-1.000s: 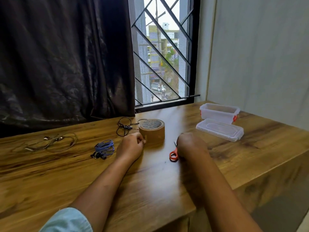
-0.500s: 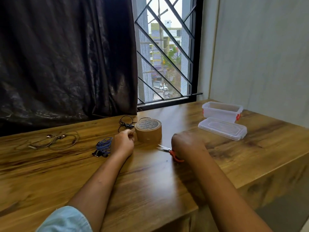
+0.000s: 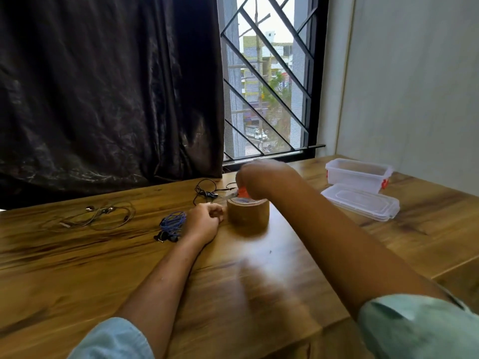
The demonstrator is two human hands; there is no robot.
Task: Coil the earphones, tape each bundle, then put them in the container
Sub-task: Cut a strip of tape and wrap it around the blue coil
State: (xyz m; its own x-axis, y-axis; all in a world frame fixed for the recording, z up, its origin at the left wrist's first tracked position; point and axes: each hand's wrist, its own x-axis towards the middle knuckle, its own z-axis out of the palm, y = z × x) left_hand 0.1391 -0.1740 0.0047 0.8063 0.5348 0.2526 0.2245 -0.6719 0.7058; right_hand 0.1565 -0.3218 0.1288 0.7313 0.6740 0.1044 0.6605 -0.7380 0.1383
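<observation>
- The left hand [image 3: 204, 221] rests on the desk [image 3: 259, 275] with curled fingers, against the left side of the roll of tape [image 3: 248, 213]; whether it pinches the tape's end cannot be told.
- The right hand [image 3: 261, 180], blurred, grips orange-handled scissors [image 3: 239, 193] just above the roll.
- The blue earphones [image 3: 172, 225] lie bundled just left of the left hand.
- The black earphones [image 3: 207, 191] lie loose behind it, and the pale earphones [image 3: 103, 216] far left.
- The container [image 3: 359, 174] and its lid [image 3: 360, 202] sit well to the right.
</observation>
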